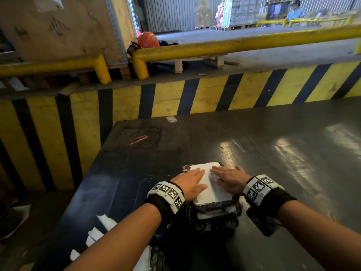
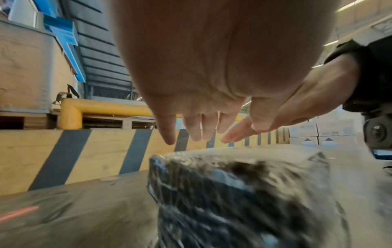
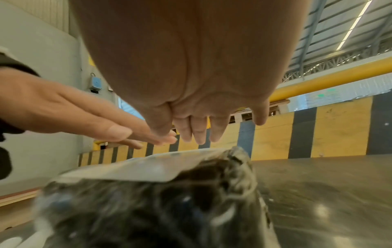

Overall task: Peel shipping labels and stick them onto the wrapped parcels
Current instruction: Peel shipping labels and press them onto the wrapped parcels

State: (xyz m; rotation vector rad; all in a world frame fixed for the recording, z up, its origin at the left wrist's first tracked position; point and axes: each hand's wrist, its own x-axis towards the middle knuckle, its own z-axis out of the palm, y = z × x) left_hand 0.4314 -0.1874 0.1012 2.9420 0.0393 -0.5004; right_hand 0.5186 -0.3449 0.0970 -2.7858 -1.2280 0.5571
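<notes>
I have my left hand (image 1: 190, 182) and right hand (image 1: 229, 178) flat, fingers straight, gripping nothing, on the white shipping label (image 1: 212, 187) atop the wrapped parcel (image 1: 216, 214).

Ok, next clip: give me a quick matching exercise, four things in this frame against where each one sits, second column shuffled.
Things:
1. white label
2. wrapped parcel
3. orange helmet
4. red sticks

Places:
A. behind the yellow rail, on the raised ledge
B. on the dark table, near its far left corner
C. on top of the parcel, under both flat hands
D. on the dark table, between the two wrists

Pairs: 1-C, 2-D, 3-A, 4-B
</notes>
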